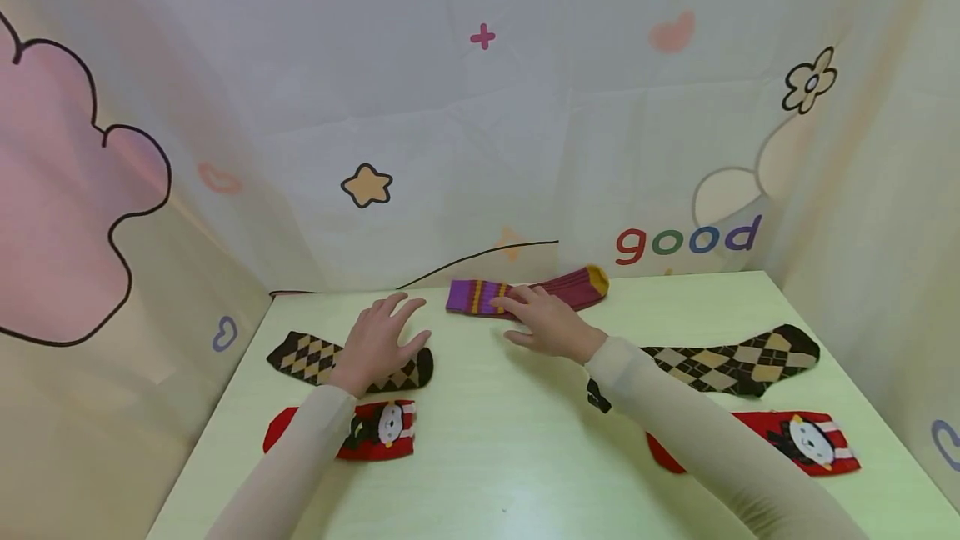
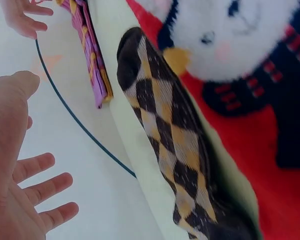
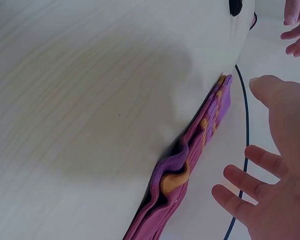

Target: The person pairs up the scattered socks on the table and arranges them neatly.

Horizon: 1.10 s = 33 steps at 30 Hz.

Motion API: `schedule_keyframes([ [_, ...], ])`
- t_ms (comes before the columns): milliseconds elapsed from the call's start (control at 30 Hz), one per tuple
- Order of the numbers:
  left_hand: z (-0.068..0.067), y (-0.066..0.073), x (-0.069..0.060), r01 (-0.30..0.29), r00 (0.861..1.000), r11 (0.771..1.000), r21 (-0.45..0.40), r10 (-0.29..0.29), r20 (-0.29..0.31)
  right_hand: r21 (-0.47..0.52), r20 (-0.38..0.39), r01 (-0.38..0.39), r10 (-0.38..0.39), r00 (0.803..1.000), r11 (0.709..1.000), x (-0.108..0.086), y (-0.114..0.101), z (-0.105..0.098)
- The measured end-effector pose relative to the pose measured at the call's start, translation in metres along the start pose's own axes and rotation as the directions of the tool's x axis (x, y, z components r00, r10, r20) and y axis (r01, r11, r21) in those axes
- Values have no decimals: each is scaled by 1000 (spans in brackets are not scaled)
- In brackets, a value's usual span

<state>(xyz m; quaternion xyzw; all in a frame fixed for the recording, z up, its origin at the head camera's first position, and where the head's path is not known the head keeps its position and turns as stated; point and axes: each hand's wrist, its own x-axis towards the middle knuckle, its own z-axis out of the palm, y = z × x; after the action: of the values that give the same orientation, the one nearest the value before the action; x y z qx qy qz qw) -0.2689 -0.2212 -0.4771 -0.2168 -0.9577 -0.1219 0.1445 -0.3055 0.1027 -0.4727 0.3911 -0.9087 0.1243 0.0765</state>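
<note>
My right hand [image 1: 549, 323] hovers by the purple-and-maroon socks [image 1: 573, 290] at the table's back edge. Its fingers are loosely spread and hold nothing; the right wrist view shows a gap between the hand [image 3: 275, 185] and the layered socks [image 3: 222, 107]. My left hand [image 1: 377, 344] hangs over a black-and-tan argyle sock [image 1: 307, 357], thumb and fingers apart with nothing between them. Nearer the front lies a red sock [image 1: 390, 432] with a white animal face, partly hidden by the left forearm. In the left wrist view the argyle sock [image 2: 165, 130] lies beside the red sock [image 2: 235, 130].
At the right lie another argyle sock [image 1: 738, 365] and another red sock [image 1: 813, 444], both partly covered by my right forearm. The pale table [image 1: 480, 457] is bordered by a printed curtain [image 1: 465, 123] at the back and sides.
</note>
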Motion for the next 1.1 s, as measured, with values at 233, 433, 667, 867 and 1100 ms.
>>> schedule_keyframes([
  [233, -8, -13, -10, 47, 999, 999, 5, -47, 8, 26, -33, 40, -40, 999, 999, 10, -14, 1],
  [433, -12, -27, -19, 91, 996, 995, 34, -92, 13, 26, -14, 52, -52, 999, 998, 21, -29, 3],
  [667, -20, -50, -29, 169, 985, 985, 31, -170, 26, 49, 8, 65, -66, 998, 997, 34, -42, 11],
  [867, -23, -69, -41, 213, 976, 975, 60, -215, 29, 71, 43, 43, -46, 998, 997, 45, -54, 20],
  [1100, -23, -94, -57, 271, 961, 962, 45, -273, 49, 89, 69, 49, -55, 996, 995, 57, -68, 27],
])
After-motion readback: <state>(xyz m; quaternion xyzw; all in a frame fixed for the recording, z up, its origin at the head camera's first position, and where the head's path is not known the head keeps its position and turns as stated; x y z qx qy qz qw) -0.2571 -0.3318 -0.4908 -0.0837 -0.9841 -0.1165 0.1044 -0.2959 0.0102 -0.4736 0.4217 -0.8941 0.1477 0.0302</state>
